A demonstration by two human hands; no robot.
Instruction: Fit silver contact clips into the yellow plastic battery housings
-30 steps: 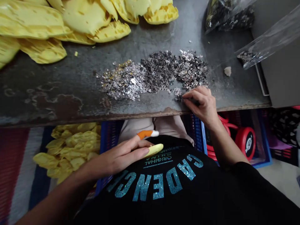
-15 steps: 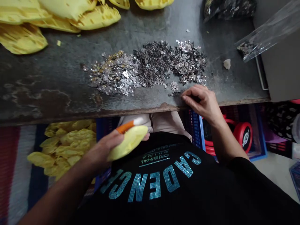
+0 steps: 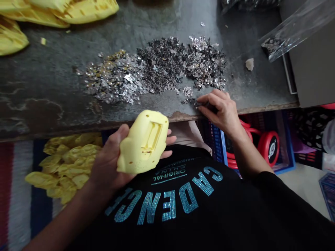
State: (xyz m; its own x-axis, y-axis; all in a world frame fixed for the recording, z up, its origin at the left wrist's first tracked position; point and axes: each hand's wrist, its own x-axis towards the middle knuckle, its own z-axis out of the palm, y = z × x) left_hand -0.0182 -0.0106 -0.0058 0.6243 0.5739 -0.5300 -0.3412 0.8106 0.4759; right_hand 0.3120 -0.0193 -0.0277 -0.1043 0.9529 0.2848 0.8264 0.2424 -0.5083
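A yellow plastic shell [image 3: 137, 146] with a battery compartment and several screw holes rests in my left hand [image 3: 111, 157], in front of my shirt. The thumb lies along its left side and the fingertips show past its right side. At the table's front edge my right hand [image 3: 218, 108] pinches at small dark metal contact pieces [image 3: 192, 101], thumb and forefinger close together. Just behind it lie a few shiny metal pieces [image 3: 187, 91]. Three adjoining heaps spread beyond: a silver and gold heap [image 3: 115, 78], a dark heap [image 3: 163, 62] and a mixed heap [image 3: 205, 62].
More yellow shells [image 3: 86, 10] lie at the back left of the metal table [image 3: 47, 76]. Yellow parts [image 3: 70, 160] fill a space below on the left. A blue crate [image 3: 222, 143] with red wheels stands below right. A plastic bag [image 3: 280, 43] holds metal bits.
My left hand has turned the yellow shell so its battery compartment faces up, and raised it slightly. The orange finger covering is now hidden. My right hand stays at the small metal pieces.
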